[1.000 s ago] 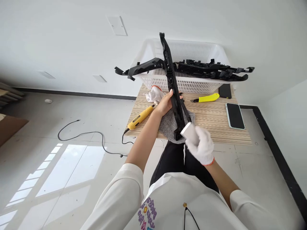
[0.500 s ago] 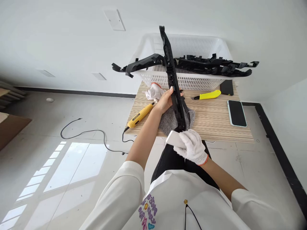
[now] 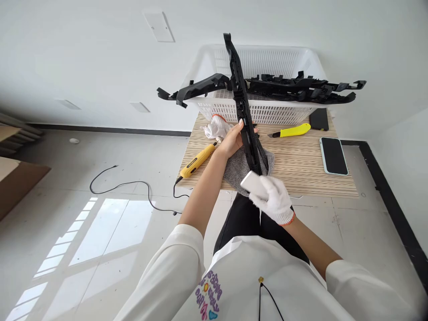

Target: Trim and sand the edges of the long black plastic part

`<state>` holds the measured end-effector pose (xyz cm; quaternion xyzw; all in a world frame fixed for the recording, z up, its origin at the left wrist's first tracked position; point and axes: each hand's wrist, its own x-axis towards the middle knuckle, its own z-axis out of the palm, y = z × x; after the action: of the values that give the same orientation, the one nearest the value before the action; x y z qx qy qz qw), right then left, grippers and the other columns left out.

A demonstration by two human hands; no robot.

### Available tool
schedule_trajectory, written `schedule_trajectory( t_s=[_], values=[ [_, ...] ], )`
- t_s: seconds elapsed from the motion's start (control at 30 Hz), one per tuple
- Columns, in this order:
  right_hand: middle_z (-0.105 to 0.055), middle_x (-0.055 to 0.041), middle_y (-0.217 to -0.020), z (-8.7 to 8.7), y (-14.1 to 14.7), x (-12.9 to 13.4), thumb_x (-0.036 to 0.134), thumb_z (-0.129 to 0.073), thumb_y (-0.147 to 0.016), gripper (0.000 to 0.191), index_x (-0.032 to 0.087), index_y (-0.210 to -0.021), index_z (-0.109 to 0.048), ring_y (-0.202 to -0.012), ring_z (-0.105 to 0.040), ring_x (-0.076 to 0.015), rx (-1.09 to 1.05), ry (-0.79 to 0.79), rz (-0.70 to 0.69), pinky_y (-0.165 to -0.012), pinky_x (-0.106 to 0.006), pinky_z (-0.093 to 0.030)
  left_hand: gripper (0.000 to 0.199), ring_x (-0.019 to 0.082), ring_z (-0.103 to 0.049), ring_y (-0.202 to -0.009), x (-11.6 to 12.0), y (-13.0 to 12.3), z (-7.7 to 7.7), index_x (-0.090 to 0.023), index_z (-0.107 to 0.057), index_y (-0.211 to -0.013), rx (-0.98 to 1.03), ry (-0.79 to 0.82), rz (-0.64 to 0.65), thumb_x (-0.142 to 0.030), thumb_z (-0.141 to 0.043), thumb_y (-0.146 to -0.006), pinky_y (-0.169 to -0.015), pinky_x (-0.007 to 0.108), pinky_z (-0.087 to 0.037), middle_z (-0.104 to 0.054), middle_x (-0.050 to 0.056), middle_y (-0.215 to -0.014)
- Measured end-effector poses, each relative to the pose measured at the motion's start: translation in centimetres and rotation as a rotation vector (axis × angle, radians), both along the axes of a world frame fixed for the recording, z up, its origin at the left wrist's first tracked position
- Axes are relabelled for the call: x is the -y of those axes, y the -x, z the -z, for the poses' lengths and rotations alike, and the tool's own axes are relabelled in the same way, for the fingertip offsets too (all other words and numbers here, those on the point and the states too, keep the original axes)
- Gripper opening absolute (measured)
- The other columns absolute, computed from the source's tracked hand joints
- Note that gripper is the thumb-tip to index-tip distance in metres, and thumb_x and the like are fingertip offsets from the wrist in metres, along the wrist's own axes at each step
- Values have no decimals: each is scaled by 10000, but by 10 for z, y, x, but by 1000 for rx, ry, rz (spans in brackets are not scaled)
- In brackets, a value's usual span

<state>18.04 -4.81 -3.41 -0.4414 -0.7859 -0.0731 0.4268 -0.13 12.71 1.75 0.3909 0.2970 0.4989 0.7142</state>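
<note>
My bare left hand (image 3: 234,139) is closed round a long black plastic trim part (image 3: 243,107), which rises at a tilt from over the table toward the basket. In a white knit glove, my right hand (image 3: 274,199) grips a flat white block (image 3: 254,184) at the near end of the part. The block covers that end, so I cannot tell whether the two touch. Under the part lies a grey cloth (image 3: 235,167). Left of the cloth are a yellow corded tool (image 3: 198,161) and a loose white glove (image 3: 216,128).
A white plastic basket (image 3: 267,113) at the back of the small wooden table (image 3: 297,167) holds several black trim parts (image 3: 294,89), some jutting over its sides. To the right lie a yellow utility knife (image 3: 294,130), a phone (image 3: 333,156) and a black flat item (image 3: 318,119). A black cable (image 3: 147,189) trails on the floor.
My right hand has shifted slightly up and to the right with the white block, along the near end of the part. My left hand keeps its hold.
</note>
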Motion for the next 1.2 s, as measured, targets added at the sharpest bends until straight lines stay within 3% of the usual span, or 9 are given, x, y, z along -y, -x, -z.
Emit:
schedule_trajectory(
  t_s=[0.2, 0.27, 0.37, 0.47, 0.57, 0.7, 0.83, 1.07, 1.2],
  values=[
    [-618, -117, -1135, -4, -2, -7, 421, -742, -795, 714, 218, -1408, -437, -1030, -623, -268, 29, 15, -83, -871, -422, -576, 372, 150, -727, -720, 0, -1, -1, -162, -662, -1053, 19, 12, -16, -457, -442, -1002, -664, 240, -589, -760, 36, -841],
    [-613, -124, -1147, -4, -2, -7, 414, -740, -796, 718, 211, -1412, -433, -1040, -619, -267, -14, 48, -40, -865, -417, -576, 378, 153, -728, -741, 0, -1, -1, -164, -663, -1056, 7, 20, -19, -476, -459, -992, -679, 236, -590, -765, 43, -853],
    [-627, -112, -1118, -4, -2, -6, 452, -731, -794, 717, 227, -1407, -435, -1042, -618, -281, 27, 18, -98, -892, -458, -563, 396, 164, -736, -818, 0, -1, -1, -174, -663, -1084, -40, 31, -31, -489, -441, -995, -704, 232, -594, -770, 43, -891],
    [-607, -131, -1165, -4, -3, -5, 421, -726, -803, 721, 215, -1421, -417, -1039, -619, -273, -44, 70, 3, -875, -443, -569, 409, 164, -739, -868, 0, -2, -2, -184, -661, -1106, -106, 46, -66, -493, -413, -1003, -700, 220, -596, -769, 31, -916],
    [-623, -114, -1132, -6, -5, -5, 462, -722, -795, 717, 228, -1407, -429, -1029, -622, -279, 21, 50, -104, -921, -481, -550, 405, 171, -740, -880, 0, -2, -1, -185, -664, -1090, -95, 41, -67, -502, -430, -996, -702, 226, -600, -769, 31, -901],
    [-617, -127, -1155, -9, -8, -4, 429, -720, -800, 706, 213, -1407, -432, -1046, -612, -280, -28, 67, 16, -887, -462, -562, 383, 178, -740, -838, 0, -1, 0, -186, -670, -1035, -28, 35, -37, -507, -469, -980, -698, 245, -599, -770, 38, -877],
    [-634, -97, -1114, -8, -7, -2, 464, -721, -791, 719, 219, -1402, -432, -1054, -606, -270, 72, -28, -181, -983, -506, -517, 379, 179, -742, -841, 0, 0, 1, -179, -672, -1014, -19, 35, -26, -504, -481, -975, -732, 250, -601, -764, 38, -839],
    [-619, -118, -1124, -1, -6, -4, 383, -748, -769, 741, 189, -1410, -430, -1087, -568, -291, 56, -19, -134, -956, -504, -523, 399, 190, -746, -864, -1, -1, 2, -170, -682, -1038, -1, 74, -53, -525, -523, -949, -738, 247, -607, -770, 48, -866],
    [-602, -125, -1182, 0, -6, -2, 375, -722, -801, 715, 232, -1427, -407, -1061, -591, -278, -47, 62, 1, -869, -457, -556, 428, 188, -750, -853, 2, -3, -3, -178, -676, -1108, 3, 135, -72, -543, -527, -941, -732, 247, -611, -772, 43, -881]
  ],
)
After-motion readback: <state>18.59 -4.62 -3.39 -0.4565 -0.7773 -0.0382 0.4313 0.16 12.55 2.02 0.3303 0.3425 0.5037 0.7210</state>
